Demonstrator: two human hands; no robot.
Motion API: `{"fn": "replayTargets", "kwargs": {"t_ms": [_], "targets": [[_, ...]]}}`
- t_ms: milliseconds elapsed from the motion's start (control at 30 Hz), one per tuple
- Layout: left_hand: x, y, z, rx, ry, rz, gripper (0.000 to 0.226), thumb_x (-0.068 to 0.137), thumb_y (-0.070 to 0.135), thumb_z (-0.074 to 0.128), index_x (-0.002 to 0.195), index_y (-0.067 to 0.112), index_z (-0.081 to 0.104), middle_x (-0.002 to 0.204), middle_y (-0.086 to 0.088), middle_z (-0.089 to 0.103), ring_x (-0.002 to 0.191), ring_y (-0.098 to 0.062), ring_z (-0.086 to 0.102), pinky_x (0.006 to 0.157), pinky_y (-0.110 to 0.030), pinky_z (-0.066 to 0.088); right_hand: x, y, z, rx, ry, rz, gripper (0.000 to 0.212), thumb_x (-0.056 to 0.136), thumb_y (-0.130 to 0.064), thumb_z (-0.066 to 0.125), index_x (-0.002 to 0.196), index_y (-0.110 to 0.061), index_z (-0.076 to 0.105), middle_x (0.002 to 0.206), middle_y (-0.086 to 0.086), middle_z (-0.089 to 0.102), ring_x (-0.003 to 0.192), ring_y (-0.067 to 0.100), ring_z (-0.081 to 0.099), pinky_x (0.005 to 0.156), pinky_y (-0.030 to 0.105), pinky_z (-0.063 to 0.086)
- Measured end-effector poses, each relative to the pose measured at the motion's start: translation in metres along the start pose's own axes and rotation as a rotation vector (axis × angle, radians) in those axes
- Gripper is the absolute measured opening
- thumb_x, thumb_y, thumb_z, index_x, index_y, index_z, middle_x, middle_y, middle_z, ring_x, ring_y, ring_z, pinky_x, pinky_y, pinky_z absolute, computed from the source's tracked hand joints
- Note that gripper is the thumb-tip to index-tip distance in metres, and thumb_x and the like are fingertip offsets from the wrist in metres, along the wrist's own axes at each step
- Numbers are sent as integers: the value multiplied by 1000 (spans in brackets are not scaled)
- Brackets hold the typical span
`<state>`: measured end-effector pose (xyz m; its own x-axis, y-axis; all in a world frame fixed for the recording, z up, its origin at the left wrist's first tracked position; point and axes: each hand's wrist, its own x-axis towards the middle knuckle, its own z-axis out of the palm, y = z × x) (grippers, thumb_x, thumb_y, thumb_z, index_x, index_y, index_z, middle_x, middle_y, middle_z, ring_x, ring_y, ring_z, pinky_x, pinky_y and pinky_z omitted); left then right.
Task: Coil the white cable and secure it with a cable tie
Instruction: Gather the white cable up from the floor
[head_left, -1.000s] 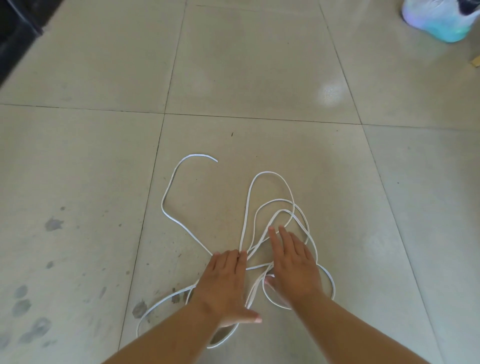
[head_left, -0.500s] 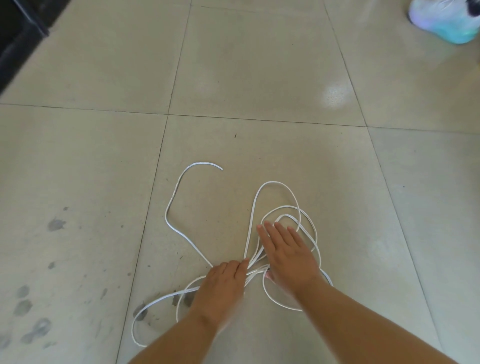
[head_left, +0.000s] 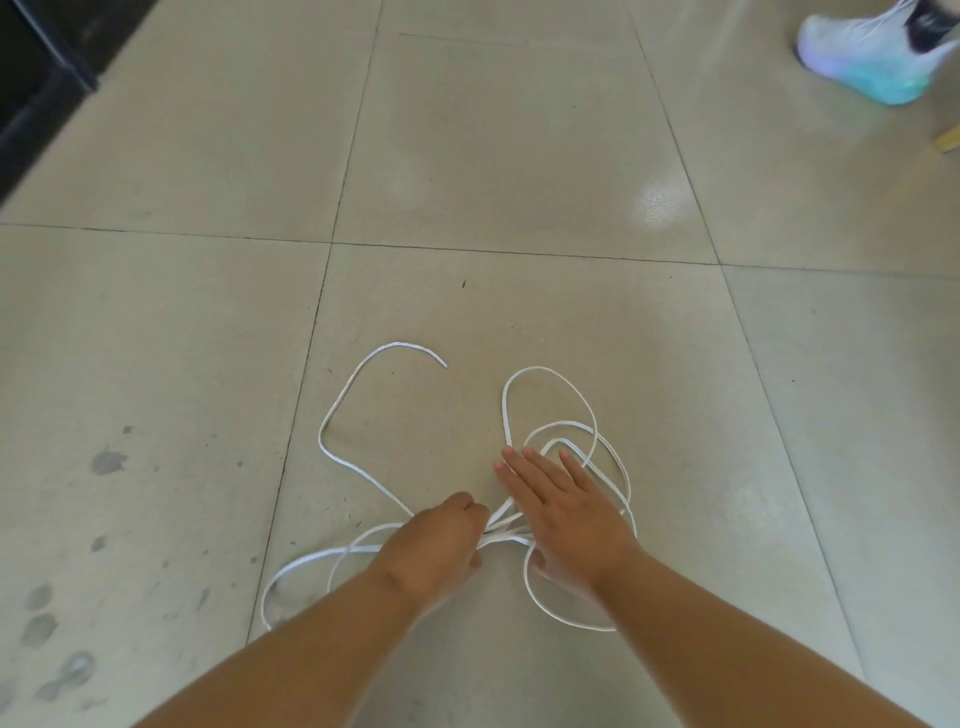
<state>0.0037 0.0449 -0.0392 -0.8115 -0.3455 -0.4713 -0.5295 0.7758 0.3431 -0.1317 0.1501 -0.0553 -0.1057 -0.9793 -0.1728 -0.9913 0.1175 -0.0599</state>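
Cable (head_left: 540, 368) (part-hidden) in left grip (head_left: 436, 545)

Two bare arms show from the lower edge of the picture; the left forearm (head_left: 291, 654) and the right forearm (head_left: 727, 634) are smooth and slim, each narrowing toward the wrist; the left hand (head_left: 436, 545) is bare, its knuckles rounded, its outline softened by blur; the right hand (head_left: 566, 514) is bare too, sharper in view, with slender fingers (head_left: 524, 470) ending in short, pale nails.
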Motion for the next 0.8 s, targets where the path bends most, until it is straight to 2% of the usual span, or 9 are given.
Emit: {"fn": "replayTargets", "kwargs": {"t_ms": [67,133,233,333,367,433,500,600,800], "targets": [[3,0,-12,-12,23,47,30,92,19,49,121,12,50,118,-6,50,104,-26,57,86,-33,43,4,3,-6,13,-9,8,103,37,-34,83,130,-15,42,132,-1,58,120,17,57,103,41,26],[5,0,-23,-11,29,71,29,91,20,50,119,11,52,117,-6,51,105,-25,56,87,-32,41,9,4,-15,13,-42,24,92,44,-33,83,127,-15,47,128,-4,61,123,15,55,114,43,23],[0,-1,-36,25,35,77,23,90,22,49,111,13,55,111,-5,55,100,-26,57,77,-30,39,15,2,-25,133,-207,48,44,81,-17,59,124,-17,49,130,0,55,136,18,37,120,36,-4],[-9,0,-46,66,44,82,21,89,25,48,108,16,54,108,-6,60,96,-28,58,72,-31,36,17,-2,-30,134,-247,55,13,85,-9,48,93,-18,50,98,4,62,103,24,56,118,30,7],[-11,0,-50,70,44,80,22,89,25,49,108,16,54,108,-6,61,96,-29,58,72,-31,37,17,-4,-34,151,-250,68,12,85,-8,48,93,-16,51,93,6,62,96,26,57,113,27,17],[-15,2,-61,83,48,69,21,89,24,48,108,15,54,108,-6,61,96,-29,59,73,-31,38,17,-5,-47,204,-259,100,13,86,-8,47,98,-13,52,87,6,55,84,27,53,85,31,37],[-17,4,-76,117,51,56,21,90,23,46,108,13,53,108,-7,61,97,-28,58,72,-30,36,18,-4,-66,223,-232,108,14,89,-13,46,103,-15,49,88,6,52,81,25,50,68,32,35],[-20,14,-113,165,86,32,20,91,22,46,106,11,52,107,-8,60,96,-28,58,70,-30,35,23,1,-107,214,-172,99,17,92,-18,45,109,-16,48,101,8,60,85,28,54,66,31,34],[-52,69,-234,169,123,16,18,89,22,48,105,12,51,105,-8,60,95,-28,58,70,-31,38,17,20,-240,230,-135,184,15,93,-18,45,106,-15,52,100,10,64,92,31,61,65,29,33]]}}
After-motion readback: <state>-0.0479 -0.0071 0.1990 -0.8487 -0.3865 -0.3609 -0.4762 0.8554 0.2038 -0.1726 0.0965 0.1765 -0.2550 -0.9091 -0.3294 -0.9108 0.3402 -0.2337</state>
